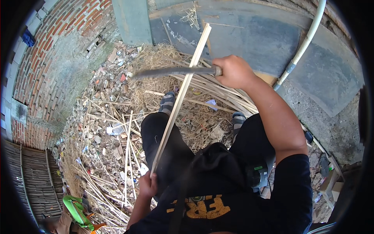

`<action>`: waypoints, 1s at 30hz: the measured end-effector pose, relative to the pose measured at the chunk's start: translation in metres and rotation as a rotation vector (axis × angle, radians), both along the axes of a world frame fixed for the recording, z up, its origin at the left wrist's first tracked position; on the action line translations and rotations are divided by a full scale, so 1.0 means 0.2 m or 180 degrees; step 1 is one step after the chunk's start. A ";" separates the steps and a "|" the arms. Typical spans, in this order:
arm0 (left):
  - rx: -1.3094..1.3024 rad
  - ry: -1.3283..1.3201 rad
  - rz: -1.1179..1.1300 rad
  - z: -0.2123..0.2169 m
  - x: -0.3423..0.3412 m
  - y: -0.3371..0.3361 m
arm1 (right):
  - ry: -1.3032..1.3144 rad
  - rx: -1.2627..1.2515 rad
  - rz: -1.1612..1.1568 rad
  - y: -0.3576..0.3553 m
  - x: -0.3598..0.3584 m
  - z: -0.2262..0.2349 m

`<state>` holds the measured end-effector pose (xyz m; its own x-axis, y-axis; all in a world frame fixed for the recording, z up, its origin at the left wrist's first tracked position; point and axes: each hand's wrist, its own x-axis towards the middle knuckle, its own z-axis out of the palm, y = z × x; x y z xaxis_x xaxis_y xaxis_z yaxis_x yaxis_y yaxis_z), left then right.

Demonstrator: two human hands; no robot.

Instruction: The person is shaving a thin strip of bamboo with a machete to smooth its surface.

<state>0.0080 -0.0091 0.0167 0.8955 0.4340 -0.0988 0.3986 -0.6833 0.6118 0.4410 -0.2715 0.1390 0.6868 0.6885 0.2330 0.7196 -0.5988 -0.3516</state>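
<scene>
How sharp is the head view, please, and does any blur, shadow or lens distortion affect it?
Head view: bright sun, mostly sharp; the long blade in the right hand is smeared by motion blur; the pale bamboo strip held by the left hand stays crisp; fisheye bends the brick wall and white pipe; black vignette rims the frame.

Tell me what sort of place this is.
Likely an outdoor yard workspace for splitting bamboo: brick wall, ground littered with rubble and dry shavings, right hand holding a blade across a long strip.
</scene>
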 end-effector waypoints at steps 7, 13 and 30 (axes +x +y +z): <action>0.0473 -0.0144 -0.0007 -0.03 -0.01 -0.03 | -0.0235 -0.0922 0.0517 0.07 -0.14 0.08; 0.0554 -0.0067 0.0131 -0.01 0.00 -0.07 | 0.0264 0.0009 -0.0529 -0.04 0.09 -0.01; -0.0105 -0.0183 0.0055 0.01 0.01 -0.03 | 0.0362 -0.0281 -0.0183 -0.02 -0.02 0.00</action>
<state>0.0094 -0.0147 0.0186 0.8925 0.4468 -0.0618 0.3737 -0.6558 0.6560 0.4364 -0.2756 0.1393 0.7442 0.6616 0.0917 0.6416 -0.6701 -0.3732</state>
